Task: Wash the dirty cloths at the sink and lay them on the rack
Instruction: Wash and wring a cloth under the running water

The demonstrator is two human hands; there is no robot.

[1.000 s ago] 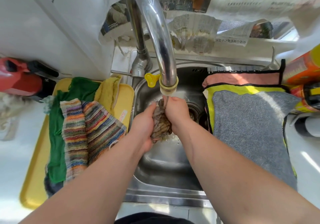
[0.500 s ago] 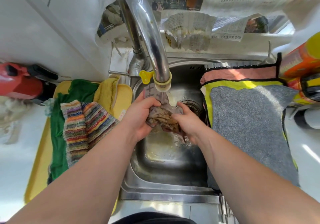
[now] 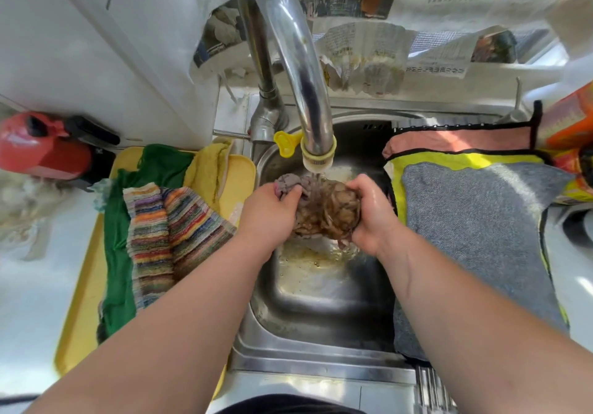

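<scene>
Stained cloth [image 3: 325, 213], gripped bunched between left hand [image 3: 269, 216] and right hand [image 3: 372, 218] beneath the tap [image 3: 301, 70], was being rinsed; dirty cloths [image 3: 150, 230] were left piled left of the grip, washed cloths [image 3: 475, 227] judged already spread right of it.

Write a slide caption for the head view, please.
Left hand and right hand grip a brown-stained grey cloth under the running chrome tap, over the steel sink.

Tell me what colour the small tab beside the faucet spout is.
The tab is yellow, clearest in the head view.
</scene>
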